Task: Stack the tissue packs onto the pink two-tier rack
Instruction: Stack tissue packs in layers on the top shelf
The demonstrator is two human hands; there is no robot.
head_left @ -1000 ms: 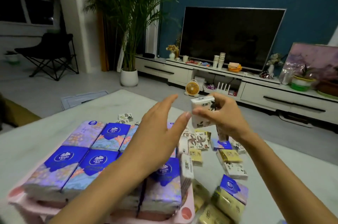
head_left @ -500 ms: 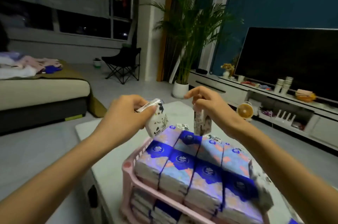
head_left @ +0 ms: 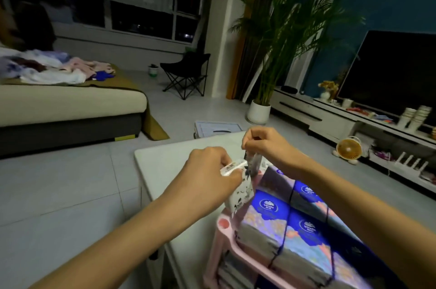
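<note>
White table point(head_left: 165, 163) | pink rack point(head_left: 225, 223) loaded | left hand point(head_left: 207, 177) fingers grip white pack point(head_left: 240, 193) | right hand point(head_left: 266, 144) fingers pinch hanging pack point(head_left: 254, 163)

Illumination: dim, cool cast; the window point(head_left: 141, 22) at 11 o'clock is dark. The blue tissue packs point(head_left: 271, 208) at 5 o'clock show bright sheen, blurring toward the corner. Motion blur softens the white tissue pack point(head_left: 238, 192) in the left hand point(head_left: 207, 177) and the patterned tissue pack point(head_left: 254, 163) in the right hand point(head_left: 266, 144). Verticals lean at 1 o'clock.
</note>
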